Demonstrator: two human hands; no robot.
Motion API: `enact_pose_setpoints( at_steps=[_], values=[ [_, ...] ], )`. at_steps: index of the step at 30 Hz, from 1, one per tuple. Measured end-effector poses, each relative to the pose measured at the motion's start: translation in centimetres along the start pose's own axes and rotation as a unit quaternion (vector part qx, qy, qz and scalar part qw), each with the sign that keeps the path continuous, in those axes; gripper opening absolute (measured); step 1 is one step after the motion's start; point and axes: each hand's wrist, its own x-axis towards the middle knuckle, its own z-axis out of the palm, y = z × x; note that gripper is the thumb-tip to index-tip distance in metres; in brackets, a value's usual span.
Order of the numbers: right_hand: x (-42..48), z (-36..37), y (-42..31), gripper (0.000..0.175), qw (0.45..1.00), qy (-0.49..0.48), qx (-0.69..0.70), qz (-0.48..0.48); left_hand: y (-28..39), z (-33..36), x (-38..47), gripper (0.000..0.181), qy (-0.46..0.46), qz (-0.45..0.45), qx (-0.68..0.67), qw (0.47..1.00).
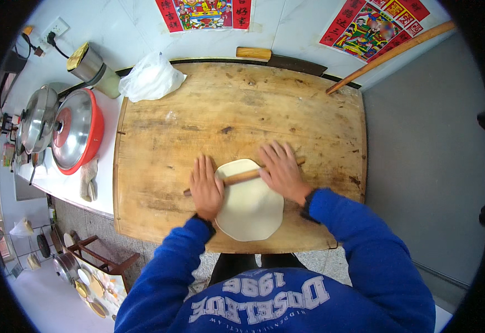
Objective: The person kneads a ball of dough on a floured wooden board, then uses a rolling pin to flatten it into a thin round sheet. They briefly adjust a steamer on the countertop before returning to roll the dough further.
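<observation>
A flattened round sheet of dough [250, 212] lies near the front edge of a large wooden board [184, 129]. Across its far part rests a wooden rolling pin [242, 177], slightly slanted, its tapered ends reaching past the dough on both sides. My left hand [206, 187] presses flat on the pin's left part, fingers stretched forward. On the right part lies my right hand [282, 172], palm down and fingers spread, somewhat blurred. Neither hand has its fingers wrapped round the pin. The pin's middle shows between them.
A white plastic bag [151, 79] sits at the board's far left corner. Behind the far edge is a cleaver with a wooden handle [253, 53]. A long wooden stick [392, 56] leans at the far right. Left stand a lidded red basin [96, 133] and a cloth [87, 179].
</observation>
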Motion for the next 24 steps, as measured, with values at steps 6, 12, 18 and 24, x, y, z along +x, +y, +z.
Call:
enact_pose_setpoints(
  at_steps=[6,12,18,24],
  values=[
    [10.5,3.5,3.7,0.052,0.985,0.151,-0.075,0.024,-2.8,1.2,10.2,0.059,0.097,-0.005,0.045,0.994],
    [-4.9,0.4,-0.3,0.055,1.0,-0.017,-0.003,-0.023,0.9,-1.5,-3.5,0.066,-0.054,0.052,0.001,0.997],
    [-12.6,-2.8,0.3,0.041,0.987,0.021,0.007,0.16,1.6,-2.6,-2.0,0.065,-0.068,-0.226,-0.187,0.954],
    [-15.2,-2.6,-1.1,0.038,0.935,0.079,0.1,0.331,-0.1,-0.9,2.0,0.03,-0.041,0.046,-0.279,0.958]
  ],
)
